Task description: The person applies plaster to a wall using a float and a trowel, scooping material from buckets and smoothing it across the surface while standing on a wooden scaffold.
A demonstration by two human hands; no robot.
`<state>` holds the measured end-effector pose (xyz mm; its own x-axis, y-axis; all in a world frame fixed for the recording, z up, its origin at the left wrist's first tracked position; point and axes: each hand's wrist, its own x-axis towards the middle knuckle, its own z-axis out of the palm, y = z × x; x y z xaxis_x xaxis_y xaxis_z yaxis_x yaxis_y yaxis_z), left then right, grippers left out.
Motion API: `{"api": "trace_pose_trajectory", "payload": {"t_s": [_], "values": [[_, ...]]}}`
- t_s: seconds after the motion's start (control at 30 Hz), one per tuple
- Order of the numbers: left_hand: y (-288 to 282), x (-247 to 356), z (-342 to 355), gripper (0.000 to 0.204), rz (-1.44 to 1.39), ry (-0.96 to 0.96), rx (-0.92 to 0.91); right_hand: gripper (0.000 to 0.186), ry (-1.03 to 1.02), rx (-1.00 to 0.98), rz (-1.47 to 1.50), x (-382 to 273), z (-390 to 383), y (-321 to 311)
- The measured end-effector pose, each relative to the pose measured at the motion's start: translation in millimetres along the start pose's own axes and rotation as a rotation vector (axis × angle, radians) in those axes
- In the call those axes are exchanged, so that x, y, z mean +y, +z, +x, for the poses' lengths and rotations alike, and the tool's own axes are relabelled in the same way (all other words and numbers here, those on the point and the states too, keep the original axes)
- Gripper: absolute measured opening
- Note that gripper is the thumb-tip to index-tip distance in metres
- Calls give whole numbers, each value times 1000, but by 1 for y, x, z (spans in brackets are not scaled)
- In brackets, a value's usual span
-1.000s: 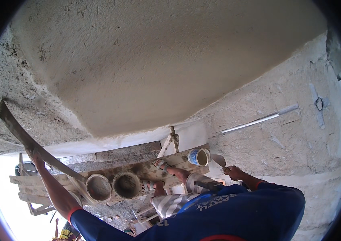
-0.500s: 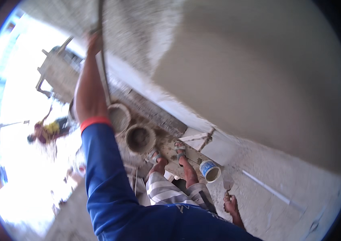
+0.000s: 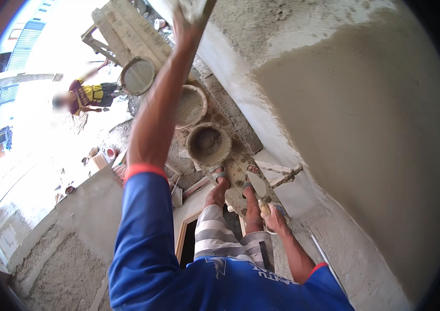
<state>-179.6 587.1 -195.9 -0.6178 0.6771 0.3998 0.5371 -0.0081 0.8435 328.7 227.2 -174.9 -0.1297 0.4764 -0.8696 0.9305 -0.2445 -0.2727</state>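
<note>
My left hand [image 3: 183, 28], blurred, reaches up to the top of the view, closed on a long straightedge [image 3: 202, 20] beside the wall. My right hand [image 3: 272, 217] grips a trowel by its handle, its pale blade [image 3: 257, 184] over the plank walkway [image 3: 241, 155] by my right leg. A small bucket [image 3: 282, 208] is partly hidden behind that hand. My sandalled feet stand on the planks, next to a tub of mortar [image 3: 208, 145]. A second tub [image 3: 191, 106] is partly behind my left forearm, and a third round tub [image 3: 138, 75] sits farther along.
A freshly plastered surface [image 3: 365, 129] fills the right, with a timber brace [image 3: 287, 176] at its edge. A co-worker [image 3: 90, 94] is at the left in bright light, near rubble and scattered pieces. A dark framed opening [image 3: 189, 243] shows below the planks. A white pail [image 3: 159, 23] lies up top.
The view has turned, and my left hand with the straightedge has swung from the left to the top. My right hand with the trowel has moved inward, in front of the small bucket.
</note>
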Motion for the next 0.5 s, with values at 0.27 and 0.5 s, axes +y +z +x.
{"api": "trace_pose_trajectory", "payload": {"t_s": [0.27, 0.5], "values": [[-170, -112, -369, 55, 347, -1035, -412, 61, -278, -61, -249, -77, 122, 60], [-198, -239, -364, 60, 480, -898, -328, 57, -351, -95, -482, -128, 246, 95]]}}
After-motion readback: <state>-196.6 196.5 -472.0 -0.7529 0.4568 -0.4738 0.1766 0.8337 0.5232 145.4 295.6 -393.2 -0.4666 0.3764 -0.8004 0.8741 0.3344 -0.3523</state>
